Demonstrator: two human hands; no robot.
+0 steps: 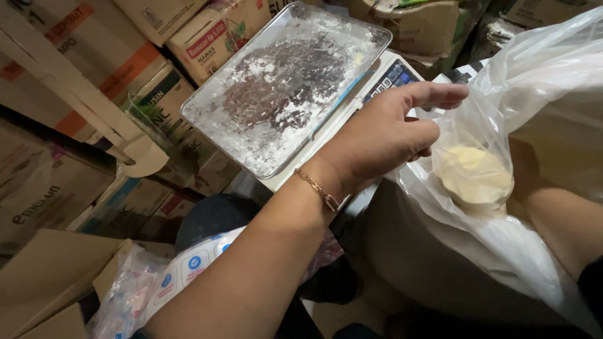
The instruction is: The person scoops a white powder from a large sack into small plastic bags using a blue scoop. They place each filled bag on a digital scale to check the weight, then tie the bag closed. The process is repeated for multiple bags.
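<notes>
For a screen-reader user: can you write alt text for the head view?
A person's left hand grips the edge of a clear plastic bag holding a pale yellow lump, while the right hand supports it from behind. Beside it sits a flour-dusted metal tray on a scale.

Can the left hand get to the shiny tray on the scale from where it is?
Probably yes. The left hand grips the plastic bag right beside the metal tray, and nothing lies between them, though it would have to release the bag.

Floury steel tray (207, 110) atop white scale (352, 110); cardboard boxes (69, 182) around.
</notes>
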